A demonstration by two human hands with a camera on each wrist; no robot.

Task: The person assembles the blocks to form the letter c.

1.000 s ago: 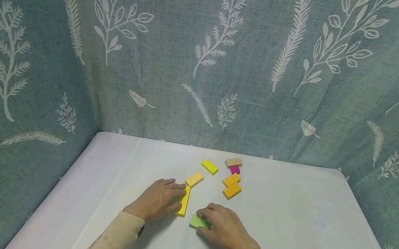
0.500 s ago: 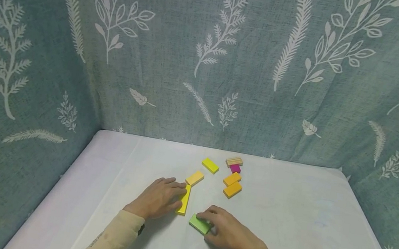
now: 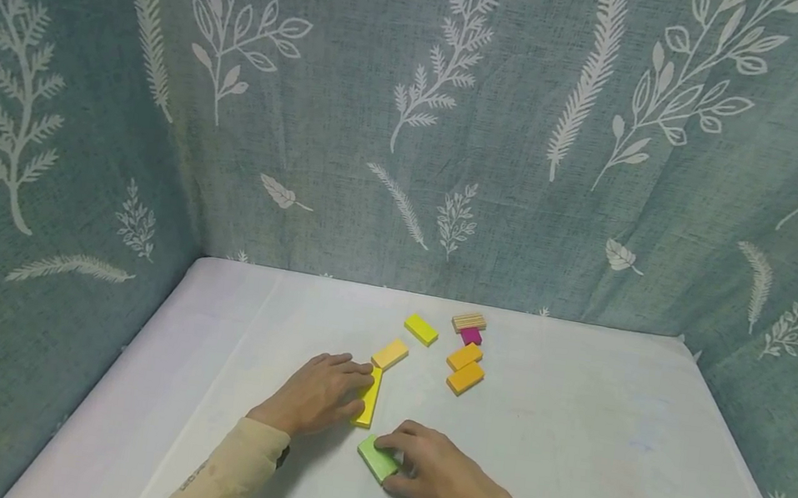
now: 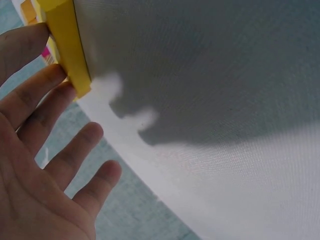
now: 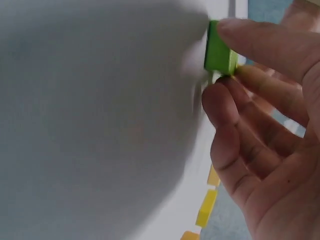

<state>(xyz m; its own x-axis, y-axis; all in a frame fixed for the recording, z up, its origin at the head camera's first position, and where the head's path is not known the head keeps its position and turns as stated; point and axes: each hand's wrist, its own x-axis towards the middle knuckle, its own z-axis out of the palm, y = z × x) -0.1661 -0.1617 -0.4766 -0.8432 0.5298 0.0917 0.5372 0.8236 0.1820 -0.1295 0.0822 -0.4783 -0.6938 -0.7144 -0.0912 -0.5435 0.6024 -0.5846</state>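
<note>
My left hand (image 3: pixel 313 396) rests against a long yellow block (image 3: pixel 369 401) lying on the white table. In the left wrist view its thumb and two fingertips touch the yellow block (image 4: pixel 70 42), while the other fingers spread loosely away. Just nearer and to the right, my right hand (image 3: pixel 441 471) pinches a green block (image 3: pixel 377 458) between thumb and fingers. The right wrist view shows the thumb on one side of the green block (image 5: pixel 218 50) and fingers on the other. The two blocks are a small gap apart.
A pale orange block (image 3: pixel 389 354) lies at the yellow block's far end. Behind are a bright yellow block (image 3: pixel 421 329), two orange blocks (image 3: pixel 465 377), a magenta piece (image 3: pixel 472 336) and a striped wooden piece (image 3: pixel 468 321). Patterned blue-green cloth (image 3: pixel 342 107) encloses the table.
My right hand has shifted the green block left and slightly nearer, turning it clockwise on the table. The left hand and the yellow block have stayed in place.
</note>
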